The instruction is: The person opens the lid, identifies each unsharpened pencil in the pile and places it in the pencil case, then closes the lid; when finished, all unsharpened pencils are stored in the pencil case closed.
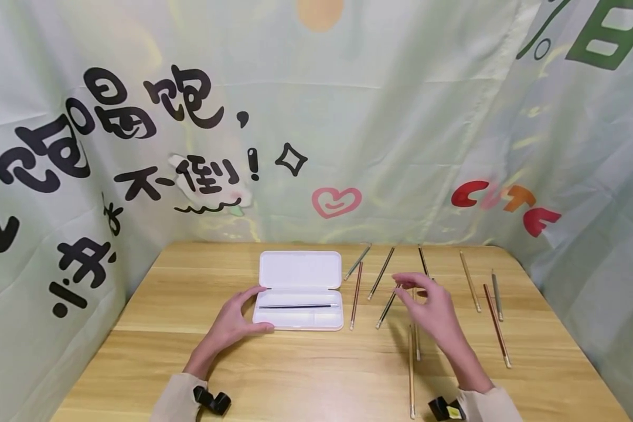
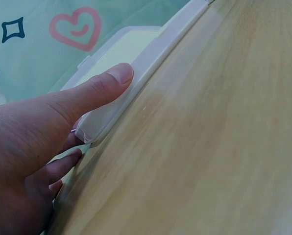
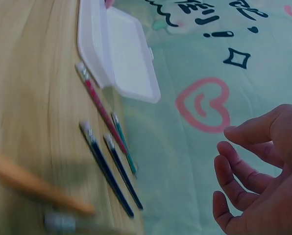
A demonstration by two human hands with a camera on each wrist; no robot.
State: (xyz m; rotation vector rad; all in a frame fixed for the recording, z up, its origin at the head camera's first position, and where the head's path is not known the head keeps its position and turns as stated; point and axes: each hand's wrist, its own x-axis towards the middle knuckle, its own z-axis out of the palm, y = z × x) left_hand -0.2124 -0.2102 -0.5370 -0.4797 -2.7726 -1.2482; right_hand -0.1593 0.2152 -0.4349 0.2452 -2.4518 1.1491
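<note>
A white pencil case lies with its lid raised at the back and one dark pencil inside. My left hand holds its left end, thumb along the front wall and fingers round the far side; the left wrist view shows the thumb against that wall. Above the table to the right, my right hand has loosely bent fingers, and the right wrist view shows nothing held by them. Below its fingertips lies a dark pencil with a silver eraser end. A red pencil lies just right of the case.
Several more pencils are scattered on the right half of the wooden table: a green one, a dark one, a plain wood one, a red one and a grey one. A printed curtain hangs behind.
</note>
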